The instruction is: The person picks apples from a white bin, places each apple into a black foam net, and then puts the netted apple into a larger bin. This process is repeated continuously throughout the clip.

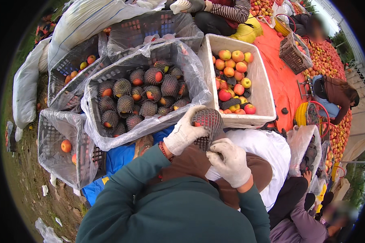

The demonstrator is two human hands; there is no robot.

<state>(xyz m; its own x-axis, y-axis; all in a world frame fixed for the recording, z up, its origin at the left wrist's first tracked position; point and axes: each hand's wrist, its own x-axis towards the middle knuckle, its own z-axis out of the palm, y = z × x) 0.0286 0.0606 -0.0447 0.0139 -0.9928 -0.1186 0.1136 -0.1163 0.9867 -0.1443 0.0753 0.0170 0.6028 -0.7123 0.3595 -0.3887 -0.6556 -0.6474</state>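
My left hand [184, 131], in a white knit glove, is closed around a red apple [208, 121] above my lap. A black foam net sleeve [204, 141] covers most of the apple. My right hand [231, 162], gloved too, pinches the sleeve's lower end. Beyond my left hand stands a crate [198, 79] lined with clear plastic, where several apples in black nets [150, 91] lie together. Beside it on the right, a white crate [243, 120] holds bare red and yellow apples [230, 62], with some black nets among them.
Lined crates [48, 133] with a few apples stand at the left, near white sacks [85, 28]. Co-workers sit at the far side, a striped sleeve [231, 12] among them, and at the right. Apple heaps [328, 60] lie beyond an orange sheet [278, 77].
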